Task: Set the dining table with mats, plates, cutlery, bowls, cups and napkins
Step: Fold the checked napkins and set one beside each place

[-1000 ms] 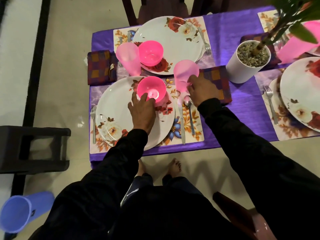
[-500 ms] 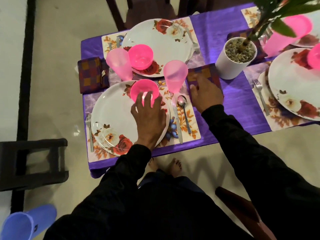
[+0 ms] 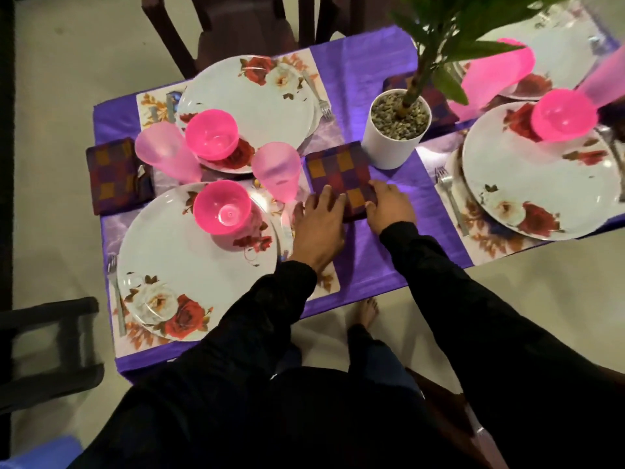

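A checkered purple-and-orange napkin lies on the purple tablecloth, right of the near place setting. My left hand rests with spread fingers on its near left edge. At its near right corner, my right hand pinches the cloth. The near setting has a floral plate, a pink bowl on it, a pink cup, a fork and a floral mat. My left arm hides most of the knife and spoon.
The far setting holds a plate, bowl, cup and second napkin. A white plant pot stands just behind the napkin. To the right are another plate, bowl and fork. Chairs surround the table.
My left hand let go of the pink bowl and moved right onto the napkin. My right hand left the pink cup and settled at the napkin's near right corner.
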